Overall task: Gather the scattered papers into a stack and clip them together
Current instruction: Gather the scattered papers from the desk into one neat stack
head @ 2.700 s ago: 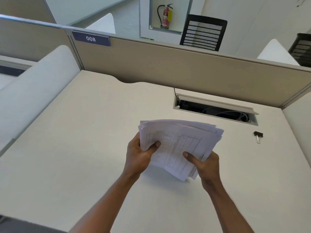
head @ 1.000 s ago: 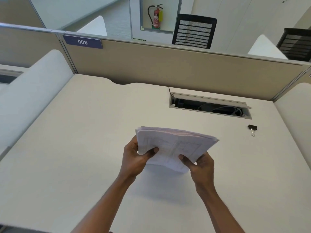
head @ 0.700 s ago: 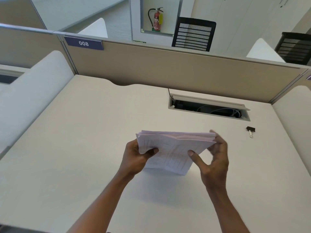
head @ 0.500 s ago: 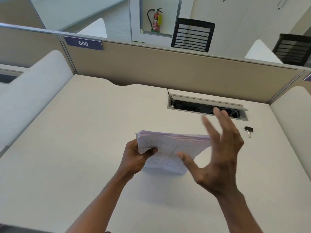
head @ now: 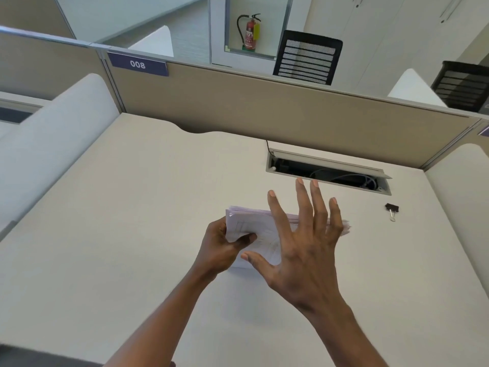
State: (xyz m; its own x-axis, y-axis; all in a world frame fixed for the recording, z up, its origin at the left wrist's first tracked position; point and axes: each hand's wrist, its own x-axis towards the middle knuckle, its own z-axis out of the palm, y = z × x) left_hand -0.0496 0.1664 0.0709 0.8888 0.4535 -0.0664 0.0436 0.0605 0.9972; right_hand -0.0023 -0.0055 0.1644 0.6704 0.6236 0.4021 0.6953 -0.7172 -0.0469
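A stack of printed white papers (head: 254, 229) stands on its lower edge on the desk (head: 132, 234), tilted toward me. My left hand (head: 221, 250) grips the stack's left edge, thumb on the front sheet. My right hand (head: 304, 242) is open with fingers spread, raised in front of the stack's right half and hiding it; it holds nothing. A black binder clip (head: 392, 209) with silver handles lies on the desk to the right, apart from both hands.
An open cable slot (head: 328, 170) with wires sits in the desk behind the papers. A beige partition (head: 264, 107) labelled 008 closes the far side, and white dividers (head: 47, 144) flank the desk left and right.
My right hand let go of the stack's right edge, opened and lifted in front of the papers. My left hand kept its grip and the stack's edges look more even.
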